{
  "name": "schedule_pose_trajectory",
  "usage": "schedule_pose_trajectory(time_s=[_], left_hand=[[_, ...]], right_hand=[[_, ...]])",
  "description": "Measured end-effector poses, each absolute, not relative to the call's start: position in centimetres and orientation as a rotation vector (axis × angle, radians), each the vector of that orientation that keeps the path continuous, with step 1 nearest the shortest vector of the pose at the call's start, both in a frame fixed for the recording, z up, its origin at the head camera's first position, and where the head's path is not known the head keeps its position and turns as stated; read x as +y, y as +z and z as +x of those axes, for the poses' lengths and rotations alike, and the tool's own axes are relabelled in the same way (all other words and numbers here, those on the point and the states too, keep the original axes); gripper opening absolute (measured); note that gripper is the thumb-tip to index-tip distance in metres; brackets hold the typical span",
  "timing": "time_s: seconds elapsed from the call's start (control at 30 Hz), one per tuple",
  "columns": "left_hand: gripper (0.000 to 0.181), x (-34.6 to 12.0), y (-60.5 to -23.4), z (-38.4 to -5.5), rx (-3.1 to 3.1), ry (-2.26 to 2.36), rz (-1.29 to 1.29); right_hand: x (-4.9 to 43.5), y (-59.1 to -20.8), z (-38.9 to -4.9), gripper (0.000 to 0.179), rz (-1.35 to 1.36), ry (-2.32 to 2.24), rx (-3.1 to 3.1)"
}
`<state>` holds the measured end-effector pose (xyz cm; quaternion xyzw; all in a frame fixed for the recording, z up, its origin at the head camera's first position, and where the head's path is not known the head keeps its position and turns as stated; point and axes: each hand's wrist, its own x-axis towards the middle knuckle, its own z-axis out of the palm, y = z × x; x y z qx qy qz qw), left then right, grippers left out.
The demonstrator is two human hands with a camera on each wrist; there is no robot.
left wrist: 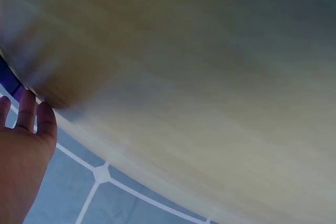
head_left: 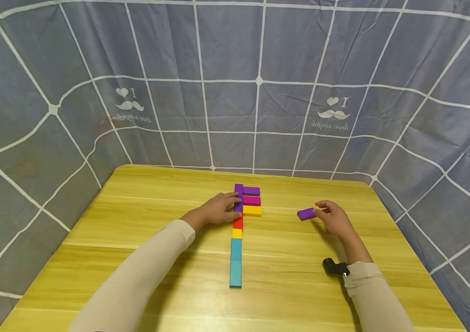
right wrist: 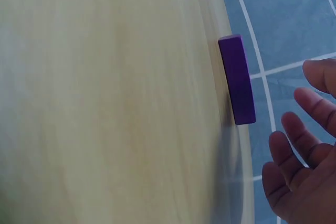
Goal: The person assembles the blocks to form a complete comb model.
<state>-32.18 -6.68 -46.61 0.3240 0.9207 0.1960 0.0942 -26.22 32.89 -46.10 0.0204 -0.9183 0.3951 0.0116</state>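
Note:
A column of coloured blocks runs toward me on the table: purple blocks [head_left: 238, 189] at the far end, then a red block [head_left: 238, 223], a small yellow block [head_left: 237, 234] and teal blocks [head_left: 236, 263]. My left hand [head_left: 218, 208] reaches in from the left, its extended fingers and thumb touching the purple and red part. Against the column's right side lie a purple block [head_left: 251, 191], a magenta block [head_left: 252, 201] and a yellow block [head_left: 252, 211]. A loose purple block [right wrist: 237, 80] lies farther right. My right hand [head_left: 335, 219] is beside it, fingers relaxed, apart from it in the right wrist view.
The wood-grain table [head_left: 135, 267] has rounded far corners. A grey-blue curtain [head_left: 231, 106] with white grid lines hangs behind it and along both sides. A black device [head_left: 335, 267] is strapped at my right wrist.

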Motion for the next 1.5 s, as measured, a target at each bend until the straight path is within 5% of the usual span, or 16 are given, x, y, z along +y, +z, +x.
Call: schedule_pose_trajectory(time_s=[0.8, 1.5], left_hand=[[0.06, -6.9, -46.2, -31.8, 2.694, 0.573, 1.011], [0.065, -8.9, -46.0, -25.8, 2.564, 0.63, 1.098]], right_hand=[[33.6, -46.3, -26.5, 0.047, 0.017, 1.279, -2.885], [33.2, -48.6, -27.9, 0.047, 0.14, 1.403, -2.895]])
